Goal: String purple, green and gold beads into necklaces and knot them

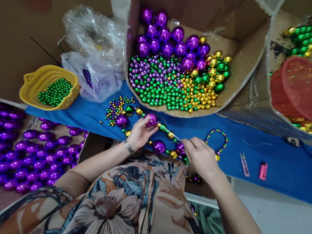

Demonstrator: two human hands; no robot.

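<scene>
My left hand [140,133] pinches a large shiny purple bead [151,120] between thumb and fingers. A thin metal needle [168,131] runs from this bead to my right hand [201,156], whose fingers are closed around its other end. Below and around both hands, a strand of purple, gold and green beads [158,146] curves over the blue cloth [247,142]. Close to my left hand lie a purple bead [121,120] and a pile of small mixed beads [115,107]. Whether the needle passes fully through the held bead is hidden by my fingers.
Ahead stands a cardboard box [174,113] of loose beads. A yellow basket [25,89] of green beads and plastic bags [102,80] sit left. Rightward lie a small bead loop [226,139], thread snips [244,164] and a pink lighter [263,171]. A red bucket [281,90] is beyond.
</scene>
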